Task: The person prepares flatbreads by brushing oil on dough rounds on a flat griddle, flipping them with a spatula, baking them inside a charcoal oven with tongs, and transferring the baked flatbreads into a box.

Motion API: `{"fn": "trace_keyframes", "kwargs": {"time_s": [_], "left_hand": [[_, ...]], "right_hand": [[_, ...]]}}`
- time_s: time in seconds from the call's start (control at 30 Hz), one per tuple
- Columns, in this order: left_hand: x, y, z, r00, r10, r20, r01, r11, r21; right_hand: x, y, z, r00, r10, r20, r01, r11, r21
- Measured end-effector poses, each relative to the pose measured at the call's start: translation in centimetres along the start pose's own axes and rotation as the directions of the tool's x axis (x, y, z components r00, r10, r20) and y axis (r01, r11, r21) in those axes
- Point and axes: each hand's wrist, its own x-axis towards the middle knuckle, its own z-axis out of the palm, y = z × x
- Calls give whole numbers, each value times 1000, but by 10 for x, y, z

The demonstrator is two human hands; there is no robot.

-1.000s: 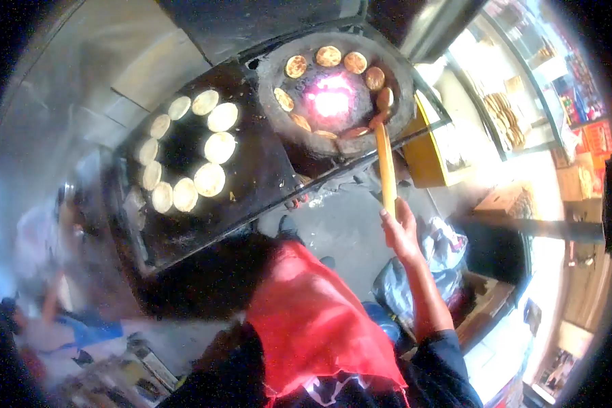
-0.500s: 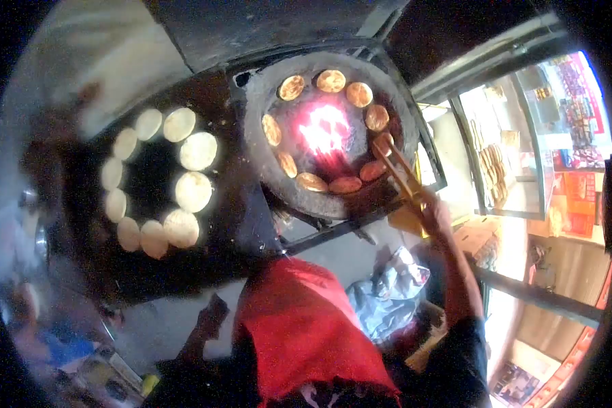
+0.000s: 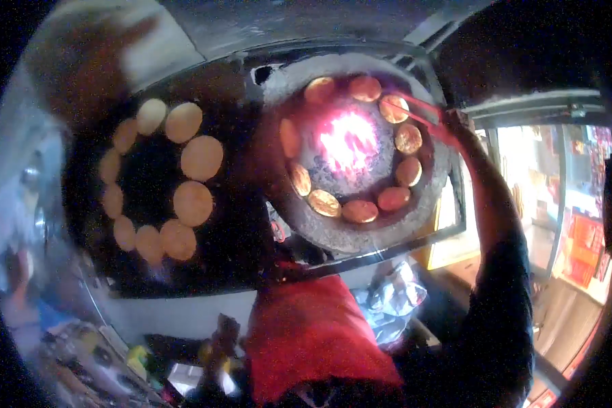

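My right hand (image 3: 455,127) is closed around a pair of tongs (image 3: 421,112). The tongs' tips meet a browned flatbread (image 3: 395,109) at the upper right of a round oven (image 3: 279,92). More browned flatbreads (image 3: 360,211) stand in a ring around the glowing fire (image 3: 349,141) in its middle. On the dark surface to the left lies a ring of pale flatbreads (image 3: 202,158). My left hand (image 3: 226,333) hangs low beside the red apron (image 3: 319,326), in deep shadow, so its fingers cannot be made out.
A crumpled silvery plastic bag (image 3: 398,292) sits below the oven's front edge. To the right stands a glass case (image 3: 523,177), with orange crates (image 3: 583,245) beyond. Blurred, cluttered items (image 3: 95,360) fill the lower left.
My right hand and the tongs have moved up along the ring, from a flatbread at the oven's right to one at its upper right. The view has shifted a little.
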Motion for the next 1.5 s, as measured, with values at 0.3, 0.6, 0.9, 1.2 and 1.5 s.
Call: {"fn": "trace_keyframes", "kwargs": {"time_s": [0.3,0.6,0.9,1.2,1.5], "left_hand": [[-23,79,15,987,-158,7,156,969,-191],[-2,85,6,987,-160,-21,152,969,-196],[30,64,-9,983,-138,-120,115,977,-178],[40,78,-57,967,-73,-245,33,986,-160],[44,64,-22,981,-49,-187,14,982,-187]], "right_hand": [[49,-32,-16,920,-388,59,380,919,105],[46,-4,78,890,-454,51,291,649,703],[-4,-35,86,895,-360,265,-390,-341,855],[-16,-62,28,919,-310,243,-304,-167,938],[-63,22,60,995,13,-102,19,952,306]]}}
